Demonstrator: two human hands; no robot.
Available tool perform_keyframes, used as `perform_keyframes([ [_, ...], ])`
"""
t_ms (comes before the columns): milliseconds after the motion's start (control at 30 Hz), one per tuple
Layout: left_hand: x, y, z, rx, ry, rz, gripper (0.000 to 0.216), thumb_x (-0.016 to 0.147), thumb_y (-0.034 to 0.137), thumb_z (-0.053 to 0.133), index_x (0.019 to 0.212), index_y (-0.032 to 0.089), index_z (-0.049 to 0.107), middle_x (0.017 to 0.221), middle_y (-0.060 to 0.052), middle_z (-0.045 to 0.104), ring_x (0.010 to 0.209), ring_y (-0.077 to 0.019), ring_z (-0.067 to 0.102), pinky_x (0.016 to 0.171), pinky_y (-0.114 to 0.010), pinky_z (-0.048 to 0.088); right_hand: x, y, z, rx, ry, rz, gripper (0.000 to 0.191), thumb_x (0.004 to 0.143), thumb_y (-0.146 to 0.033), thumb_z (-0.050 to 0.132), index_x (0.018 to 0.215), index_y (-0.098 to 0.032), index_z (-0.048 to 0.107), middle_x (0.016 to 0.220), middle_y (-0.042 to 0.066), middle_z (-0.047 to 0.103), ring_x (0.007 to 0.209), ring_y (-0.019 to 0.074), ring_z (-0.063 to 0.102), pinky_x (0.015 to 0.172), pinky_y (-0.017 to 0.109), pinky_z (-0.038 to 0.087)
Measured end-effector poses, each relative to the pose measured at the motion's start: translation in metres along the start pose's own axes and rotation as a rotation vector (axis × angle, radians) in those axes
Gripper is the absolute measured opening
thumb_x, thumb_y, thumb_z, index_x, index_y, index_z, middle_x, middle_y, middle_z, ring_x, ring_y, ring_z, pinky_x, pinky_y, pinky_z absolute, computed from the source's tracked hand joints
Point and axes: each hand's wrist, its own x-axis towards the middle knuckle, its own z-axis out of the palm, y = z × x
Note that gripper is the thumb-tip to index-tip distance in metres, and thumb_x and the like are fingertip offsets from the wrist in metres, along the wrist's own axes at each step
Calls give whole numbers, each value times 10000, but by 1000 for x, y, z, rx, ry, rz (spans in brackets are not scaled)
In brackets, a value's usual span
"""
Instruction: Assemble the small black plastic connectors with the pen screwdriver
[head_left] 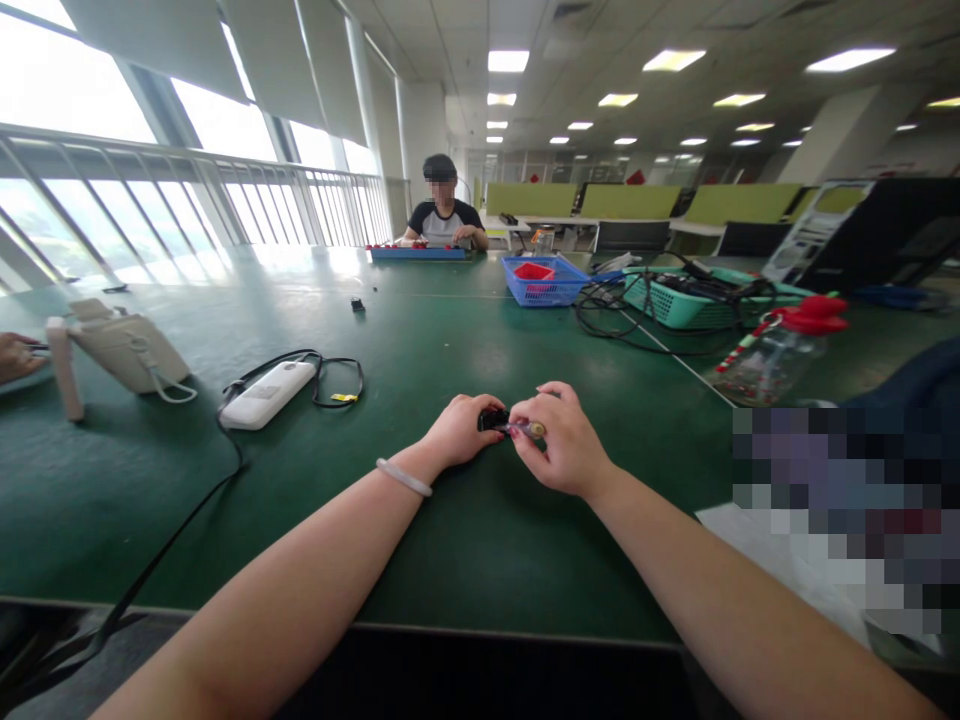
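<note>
Low over the green table (450, 560), my left hand (459, 430) is closed round a small black part (491, 419), whose exact kind I cannot make out. My right hand (566, 440) grips a slim tool with a pale, yellowish round end (534, 429), perhaps a screwdriver. Its far end meets the black part, though the fingers hide the contact. A pale bangle (405, 478) circles my left wrist.
Left lies a white power strip (271, 393) with a black cable, beside a beige stand-like object (127, 345). Blue (544, 285) and green baskets (675, 300), cables and a red-lidded bottle (780, 350) stand right. Across sits a person (446, 212); another hand (19, 357) shows far left.
</note>
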Motion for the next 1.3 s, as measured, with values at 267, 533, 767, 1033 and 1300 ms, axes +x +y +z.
perform_keyframes([
  [267,-1,0,0,38,-13,13,315,805,318,696,1108,239,667,1095,-35,725,1013,-242,639,923,-352,493,1,2,6,22,-60,138,82,910,-236,483,840,-234,526,785,4,660,732,188,566,951,423,367],
  [533,1,-4,2,36,-15,-10,410,748,294,763,1141,257,654,1090,-16,723,1032,-248,625,952,-365,486,0,13,-6,66,164,265,135,934,-289,462,843,-246,551,781,14,659,778,213,590,844,367,423],
  [767,0,-2,0,47,-14,-3,409,764,319,756,1153,242,655,1099,-34,714,1042,-252,619,956,-374,484,-1,20,3,43,2,375,148,928,-311,460,851,-235,561,794,21,665,782,216,580,876,392,399],
  [1033,-2,4,-3,21,11,33,427,789,262,734,1200,217,629,1121,-52,708,1054,-240,630,971,-369,482,1,20,3,80,-6,429,181,933,-329,452,828,-229,561,770,27,656,770,220,586,833,382,412],
  [1300,-6,8,-8,45,112,100,378,870,174,606,1247,202,604,1197,-75,657,1146,-232,562,1056,-369,428,-3,25,-1,239,163,421,188,932,-359,504,833,-225,590,737,15,649,709,192,606,732,341,448],
])
